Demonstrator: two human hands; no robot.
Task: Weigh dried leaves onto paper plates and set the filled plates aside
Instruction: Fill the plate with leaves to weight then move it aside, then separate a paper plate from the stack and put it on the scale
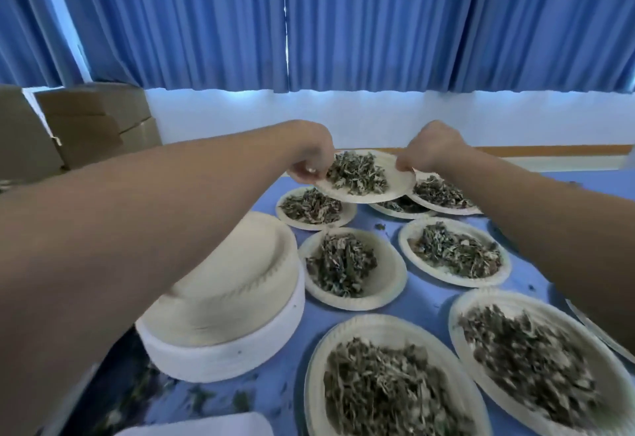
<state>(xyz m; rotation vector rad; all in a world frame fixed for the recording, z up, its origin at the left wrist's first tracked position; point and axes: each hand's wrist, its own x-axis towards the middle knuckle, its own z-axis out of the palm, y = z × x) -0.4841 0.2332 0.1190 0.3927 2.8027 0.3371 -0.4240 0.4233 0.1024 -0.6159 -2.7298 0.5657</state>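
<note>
A white paper plate (398, 185) heaped with dried leaves (357, 173) hangs in the air over the far end of the table. My left hand (311, 157) pinches its left rim and my right hand (429, 148) pinches its right rim. Under and around it, several other filled plates (388, 284) lie on the blue tablecloth (426, 301). A partly hidden plate (400, 207) sits directly beneath the held one.
A tall stack of empty paper plates (226, 315) stands at the left, under my left forearm. Loose leaf crumbs are scattered on the cloth at the near left. Cardboard boxes (86, 123) are piled at the back left. Blue curtains hang behind. A white object (192, 427) shows at the bottom edge.
</note>
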